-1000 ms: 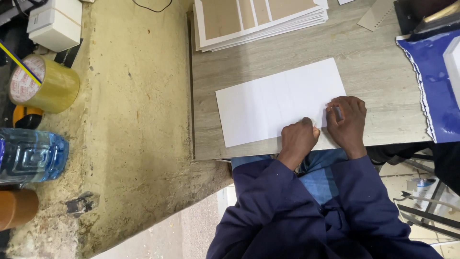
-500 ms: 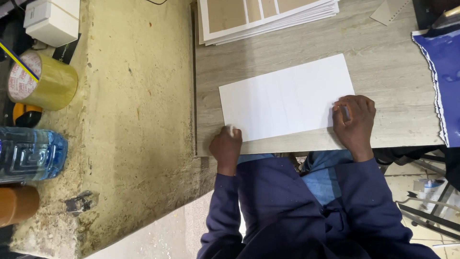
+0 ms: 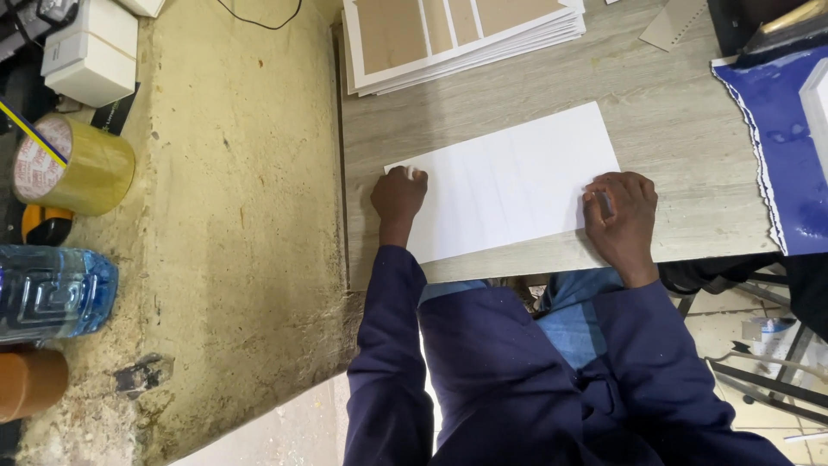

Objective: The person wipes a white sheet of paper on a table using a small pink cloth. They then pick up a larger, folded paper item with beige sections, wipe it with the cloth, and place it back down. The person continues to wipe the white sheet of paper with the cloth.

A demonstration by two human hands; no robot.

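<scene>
On the grey wooden table, the white sheet lies flat between your hands: left hand curled shut on its far-left corner, right hand closed on its right edge, pinching something small and unclear.

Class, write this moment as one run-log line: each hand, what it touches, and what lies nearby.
left hand: on white sheet, far-left corner | right hand: pressing sheet's right edge | nearby: card stack, tape roll, blue plastic
</scene>
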